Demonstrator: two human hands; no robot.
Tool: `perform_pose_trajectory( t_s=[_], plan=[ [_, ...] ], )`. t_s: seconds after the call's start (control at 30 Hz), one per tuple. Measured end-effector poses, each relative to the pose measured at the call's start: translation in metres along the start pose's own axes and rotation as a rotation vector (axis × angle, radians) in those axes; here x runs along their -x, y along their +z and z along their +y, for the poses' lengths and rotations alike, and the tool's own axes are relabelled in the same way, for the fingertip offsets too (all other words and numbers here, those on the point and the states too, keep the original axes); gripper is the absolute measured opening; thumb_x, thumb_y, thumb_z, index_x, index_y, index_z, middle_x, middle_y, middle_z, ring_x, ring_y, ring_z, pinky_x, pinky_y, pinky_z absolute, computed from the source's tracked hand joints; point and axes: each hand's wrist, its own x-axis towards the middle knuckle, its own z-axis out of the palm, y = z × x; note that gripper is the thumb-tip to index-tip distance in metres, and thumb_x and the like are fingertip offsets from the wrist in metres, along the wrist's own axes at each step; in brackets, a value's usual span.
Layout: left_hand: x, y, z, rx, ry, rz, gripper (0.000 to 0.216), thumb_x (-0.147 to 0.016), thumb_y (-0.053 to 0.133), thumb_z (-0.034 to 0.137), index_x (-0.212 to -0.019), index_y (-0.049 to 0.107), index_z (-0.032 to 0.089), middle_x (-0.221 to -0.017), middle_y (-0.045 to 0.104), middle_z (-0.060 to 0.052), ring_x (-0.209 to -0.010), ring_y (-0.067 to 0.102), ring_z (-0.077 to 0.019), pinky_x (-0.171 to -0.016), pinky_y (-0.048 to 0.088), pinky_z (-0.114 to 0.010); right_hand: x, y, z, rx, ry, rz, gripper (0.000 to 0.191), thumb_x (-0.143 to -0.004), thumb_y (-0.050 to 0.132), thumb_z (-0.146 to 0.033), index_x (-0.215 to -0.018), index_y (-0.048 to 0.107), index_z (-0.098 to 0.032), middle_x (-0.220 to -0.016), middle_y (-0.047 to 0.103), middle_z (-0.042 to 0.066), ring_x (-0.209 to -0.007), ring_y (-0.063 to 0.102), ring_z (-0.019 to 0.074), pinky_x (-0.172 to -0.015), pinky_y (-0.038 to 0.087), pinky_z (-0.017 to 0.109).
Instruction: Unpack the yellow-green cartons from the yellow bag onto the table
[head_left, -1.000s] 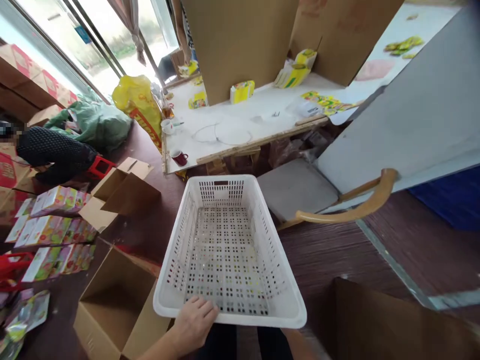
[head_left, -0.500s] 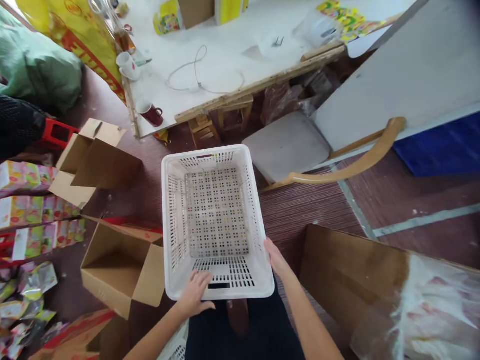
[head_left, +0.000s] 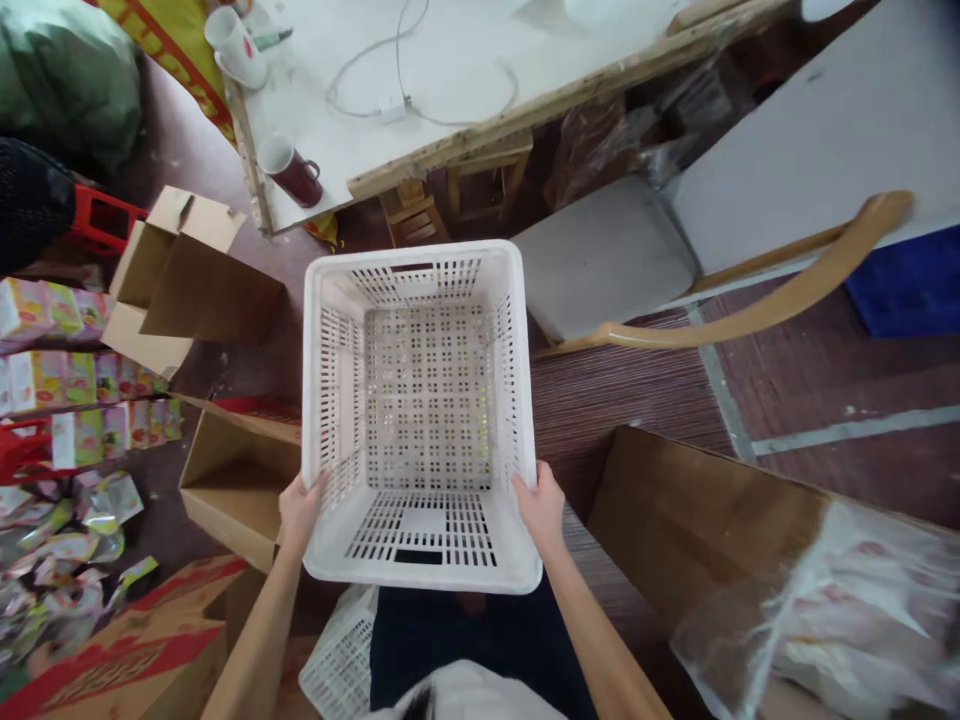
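A white plastic crate (head_left: 420, 572) with slotted walls is held up in front of my body, its open top facing me. Nothing but its perforated bottom shows inside. My left hand (head_left: 301, 512) grips the left rim, fingers curled over the edge. On the opposite side my right hand (head_left: 541, 507) is closed round the right rim, thumb inside. Below the crate, by my left leg, part of a second white slotted crate (head_left: 341, 650) shows.
Open cardboard boxes (head_left: 240, 480) stand at the left, near rows of colourful packets (head_left: 75, 380). A large carton (head_left: 675, 540) with plastic-wrapped contents is at the right. Ahead are a wooden-armed chair (head_left: 615, 260) and a white table (head_left: 330, 140) with a maroon mug (head_left: 296, 180).
My left hand has moved from the crate's near wall to its left rim. My right hand still holds the right rim. The view has shifted, and the crate appears larger and more level.
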Motion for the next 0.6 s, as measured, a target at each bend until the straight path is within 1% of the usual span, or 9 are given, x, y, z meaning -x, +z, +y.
perform_pose_trajectory(
  t_s=[0.07,0.13,0.2,0.27,0.33,0.4,0.53,0.6],
  plan=[
    [-0.008,-0.015,-0.007,-0.031,-0.003,0.047,0.054,-0.069,0.064,0.06,-0.094,0.074,0.013,-0.087,0.077,-0.01,-0.085,0.069,-0.0307,-0.074,0.053,-0.035,0.013,0.012,-0.011,-0.033,-0.004,-0.008,0.036,-0.071,0.052,-0.043,-0.097,0.058,-0.019,-0.091,0.071,0.012,-0.081,0.066,0.0273,-0.075,0.051,0.037],
    [-0.026,-0.024,-0.014,-0.062,-0.022,0.078,0.055,-0.065,0.063,0.061,-0.089,0.074,0.013,-0.081,0.075,-0.01,-0.082,0.068,-0.0307,-0.073,0.052,-0.036,0.019,0.032,-0.024,-0.07,-0.032,-0.034,0.035,-0.071,0.051,-0.041,-0.098,0.057,-0.019,-0.094,0.071,0.013,-0.085,0.066,0.028,-0.078,0.052,0.038],
    [-0.045,-0.025,-0.02,-0.082,-0.054,0.087,0.054,-0.062,0.063,0.061,-0.084,0.072,0.013,-0.074,0.073,-0.009,-0.078,0.067,-0.0303,-0.072,0.05,-0.036,0.017,0.051,-0.037,-0.105,-0.053,-0.062,0.036,-0.07,0.05,-0.038,-0.098,0.057,-0.018,-0.098,0.071,0.014,-0.089,0.066,0.0289,-0.082,0.052,0.04],
    [-0.056,-0.017,-0.024,-0.079,-0.079,0.073,0.052,-0.061,0.064,0.06,-0.081,0.071,0.013,-0.07,0.071,-0.008,-0.075,0.066,-0.0288,-0.069,0.05,-0.035,0.013,0.059,-0.042,-0.124,-0.056,-0.065,0.034,-0.07,0.051,-0.036,-0.098,0.057,-0.018,-0.099,0.071,0.014,-0.092,0.066,0.0291,-0.085,0.052,0.04],
    [-0.055,-0.001,-0.026,-0.061,-0.075,0.046,0.051,-0.062,0.064,0.06,-0.081,0.07,0.013,-0.071,0.071,-0.008,-0.073,0.065,-0.0267,-0.068,0.05,-0.033,0.01,0.051,-0.037,-0.119,-0.046,-0.054,0.033,-0.071,0.052,-0.036,-0.098,0.058,-0.019,-0.101,0.071,0.014,-0.092,0.066,0.0282,-0.086,0.051,0.039],
    [-0.046,0.019,-0.022,-0.028,-0.049,0.007,0.051,-0.065,0.064,0.06,-0.082,0.07,0.012,-0.074,0.072,-0.009,-0.073,0.065,-0.0255,-0.068,0.05,-0.032,0.012,0.032,-0.026,-0.09,-0.013,-0.026,0.034,-0.071,0.053,-0.039,-0.1,0.058,-0.02,-0.1,0.071,0.013,-0.09,0.065,0.0274,-0.085,0.051,0.038],
    [-0.032,0.062,-0.003,0.065,-0.013,-0.106,0.051,-0.07,0.063,0.056,-0.093,0.072,0.011,-0.089,0.075,-0.012,-0.084,0.068,-0.0271,-0.076,0.052,-0.033,0.019,-0.01,-0.009,-0.01,0.093,0.056,0.035,-0.067,0.054,-0.042,-0.095,0.055,-0.021,-0.094,0.07,0.012,-0.084,0.064,0.0281,-0.08,0.05,0.039],
    [-0.032,0.075,0.005,0.088,-0.012,-0.137,0.051,-0.071,0.063,0.054,-0.096,0.072,0.011,-0.092,0.076,-0.012,-0.085,0.068,-0.0275,-0.075,0.052,-0.033,0.019,-0.021,-0.009,0.001,0.108,0.069,0.036,-0.065,0.054,-0.042,-0.094,0.054,-0.021,-0.094,0.07,0.012,-0.085,0.063,0.0284,-0.08,0.049,0.039]
  ],
)
